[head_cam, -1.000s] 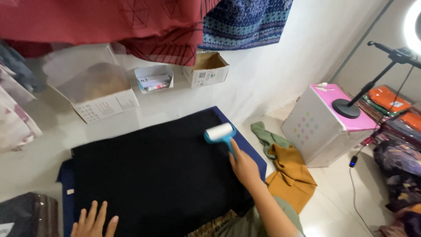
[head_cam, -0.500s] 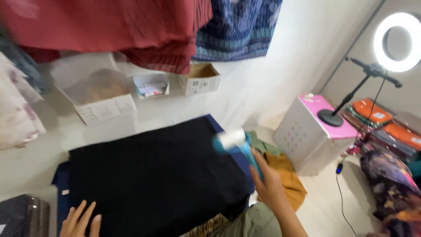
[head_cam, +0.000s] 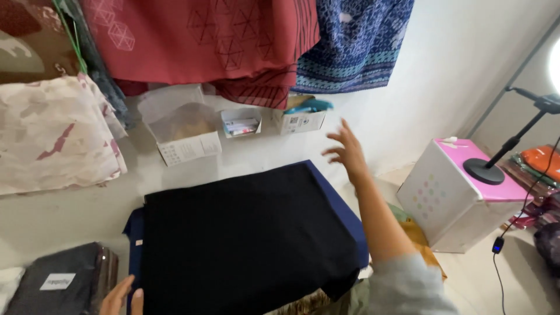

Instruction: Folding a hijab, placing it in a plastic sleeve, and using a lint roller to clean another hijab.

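Two hands show: the right hand (head_cam: 348,153) raised with spread fingers, the left hand (head_cam: 121,296) at the lower edge. One black cloth (head_cam: 245,239) lies on one blue cloth (head_cam: 338,204). Three open cardboard boxes (head_cam: 181,128) line the wall, one holding one teal lint roller (head_cam: 309,106). One pink-topped white box (head_cam: 461,198)

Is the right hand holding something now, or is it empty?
Empty: the right hand hangs open, fingers spread, above the floor beyond the black folded cloth, touching nothing.
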